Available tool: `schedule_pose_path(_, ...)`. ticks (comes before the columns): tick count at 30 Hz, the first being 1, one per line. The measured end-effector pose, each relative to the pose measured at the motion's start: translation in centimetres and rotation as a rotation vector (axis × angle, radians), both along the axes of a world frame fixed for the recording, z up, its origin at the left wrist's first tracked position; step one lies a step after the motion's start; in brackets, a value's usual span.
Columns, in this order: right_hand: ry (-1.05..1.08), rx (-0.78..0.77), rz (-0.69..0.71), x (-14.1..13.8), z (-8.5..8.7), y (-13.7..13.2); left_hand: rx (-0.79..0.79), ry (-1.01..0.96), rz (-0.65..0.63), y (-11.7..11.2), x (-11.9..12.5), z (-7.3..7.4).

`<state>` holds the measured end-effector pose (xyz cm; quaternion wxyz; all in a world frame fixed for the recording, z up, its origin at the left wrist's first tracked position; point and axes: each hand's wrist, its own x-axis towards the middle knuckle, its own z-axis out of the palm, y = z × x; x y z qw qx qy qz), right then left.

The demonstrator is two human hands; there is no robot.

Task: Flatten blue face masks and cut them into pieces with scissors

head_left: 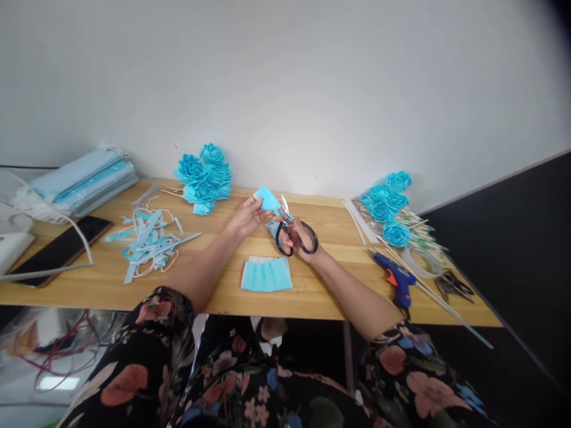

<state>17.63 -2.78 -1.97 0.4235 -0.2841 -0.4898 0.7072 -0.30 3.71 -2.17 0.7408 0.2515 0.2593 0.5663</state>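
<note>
My left hand [248, 217] pinches a folded piece of light blue mask fabric [268, 198] above the middle of the table. In my right hand [303, 238] is a pair of scissors [285, 209] with black loop handles, its blades parted and pointing up beside the right edge of the fabric. Another bit of blue fabric shows partly behind the scissors, and I cannot tell whether it is held or lying there. Nearer to me, a pleated blue piece of mask fabric [266, 275] lies flat on the wooden table [321, 291].
Blue fabric roses [203, 178] stand at the back left, more roses [386, 205] at the right. Cut strips and ear loops [149, 241], a phone [62, 249] and stacked masks [84, 175] lie left. A blue glue gun [397, 276] and pliers [452, 285] lie right.
</note>
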Motion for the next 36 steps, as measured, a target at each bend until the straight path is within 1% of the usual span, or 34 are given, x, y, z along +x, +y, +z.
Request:
schedule_pose_path(9,-0.008,-0.029,0.010,0.1,-0.3,0.2,0.003,-0.029,-0.023,0.1,0.1,-0.5)
schedule_pose_path(15,0.008,-0.071,0.006,-0.1,0.2,0.2,0.006,-0.028,-0.028,0.1,0.1,-0.5)
schedule_pose_path(23,0.007,-0.117,0.008,-0.1,0.5,0.3,-0.010,-0.030,0.011,0.1,0.2,-0.5)
schedule_pose_path(31,0.033,-0.095,-0.006,0.0,0.7,0.3,0.047,-0.007,0.033,-0.1,0.5,-0.1)
schedule_pose_path(36,0.020,-0.096,-0.020,-0.1,0.7,0.4,0.042,0.020,0.063,-0.4,0.8,0.3)
